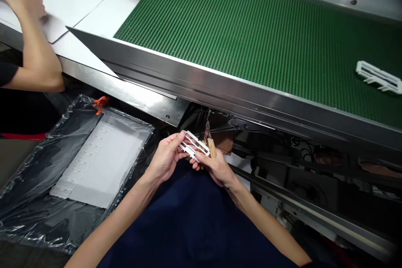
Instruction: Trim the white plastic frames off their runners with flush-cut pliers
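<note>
Belt: green conveyor belt [220,42], white plastic frame [378,77] lying on it.
Left hand [166,157]: gripping matching frame [194,146].
Right hand [216,168]: gripping same frame, plus wood-handled tool [212,148].

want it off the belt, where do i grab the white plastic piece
Probably best to pinch the long rail along the far edge of the white plastic piece, coming straight down from above. It lies flat on the green belt, so there's no gap to get under, and the small prongs on its near edge could catch your fingers.
</note>
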`<state>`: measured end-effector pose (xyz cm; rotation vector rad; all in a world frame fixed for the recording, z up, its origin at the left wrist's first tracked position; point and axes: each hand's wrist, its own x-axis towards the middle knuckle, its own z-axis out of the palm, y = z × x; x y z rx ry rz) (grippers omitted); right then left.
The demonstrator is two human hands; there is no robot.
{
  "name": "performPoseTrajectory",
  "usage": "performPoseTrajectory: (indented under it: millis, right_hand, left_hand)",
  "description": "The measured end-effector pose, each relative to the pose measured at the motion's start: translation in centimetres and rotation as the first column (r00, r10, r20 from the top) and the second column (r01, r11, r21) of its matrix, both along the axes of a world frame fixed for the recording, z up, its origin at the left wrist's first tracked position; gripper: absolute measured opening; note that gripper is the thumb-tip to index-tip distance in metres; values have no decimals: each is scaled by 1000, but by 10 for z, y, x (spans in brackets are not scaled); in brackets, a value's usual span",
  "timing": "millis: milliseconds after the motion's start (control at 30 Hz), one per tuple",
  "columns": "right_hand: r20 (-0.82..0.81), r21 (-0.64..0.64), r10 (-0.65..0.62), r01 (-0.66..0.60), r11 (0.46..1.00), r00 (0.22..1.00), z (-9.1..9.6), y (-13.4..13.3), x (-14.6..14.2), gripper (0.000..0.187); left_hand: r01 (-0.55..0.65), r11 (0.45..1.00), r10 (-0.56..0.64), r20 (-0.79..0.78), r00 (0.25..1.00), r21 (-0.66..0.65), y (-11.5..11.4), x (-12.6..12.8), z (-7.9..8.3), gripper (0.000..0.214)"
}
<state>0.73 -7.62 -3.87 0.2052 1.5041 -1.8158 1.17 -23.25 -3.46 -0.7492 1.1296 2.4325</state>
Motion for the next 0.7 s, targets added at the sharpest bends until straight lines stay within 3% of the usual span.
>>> performPoseTrajectory:
  millis: [167, 533, 700]
  right_hand:
    - [57, -78, -66, 71, 994, 996, -2, 7, 1, 23]
    - [-11, -34, -167, 167, 985, 986, -1, 13, -4, 27]
    - [-104, 33, -181, 186, 982, 978, -7, 5, -5, 27]
  left_hand:
    - [-33, 996, 34, 8, 999, -81, -8, -1, -3, 25]
    - [-5, 995, 10, 44, 999, -100, -15, 0, -4, 24]
    - [-26, 999, 27, -21, 999, 33, -6, 3, -4, 25]
